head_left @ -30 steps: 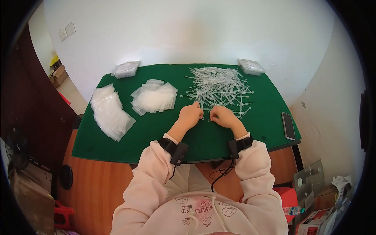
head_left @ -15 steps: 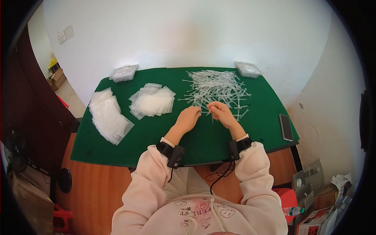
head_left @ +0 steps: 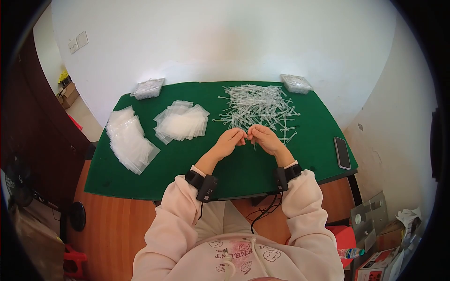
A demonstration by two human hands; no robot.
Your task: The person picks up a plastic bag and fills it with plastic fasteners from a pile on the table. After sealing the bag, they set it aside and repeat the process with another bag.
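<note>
Green cloth point(head_left: 234, 180) spreads before us, twelve o'clock straight ahead. There our left hand point(head_left: 232, 140) is curled into a pinch, on what, if anything, we cannot tell; our right hand point(head_left: 263, 139) pinches what seems a clear stick point(head_left: 254, 147), its end poking down, both sets of fingertips close together, likely for fine control. Our phone point(head_left: 342, 153) lies at two, probably to keep it aside. Bags point(head_left: 132, 140) overlap at ten and eleven, perhaps so edges lift singly. Sticks point(head_left: 258, 105) lie heaped past our hands, in easy reach. Packs point(head_left: 149, 88) sit at eleven and one, near the wall point(head_left: 220, 42).
</note>
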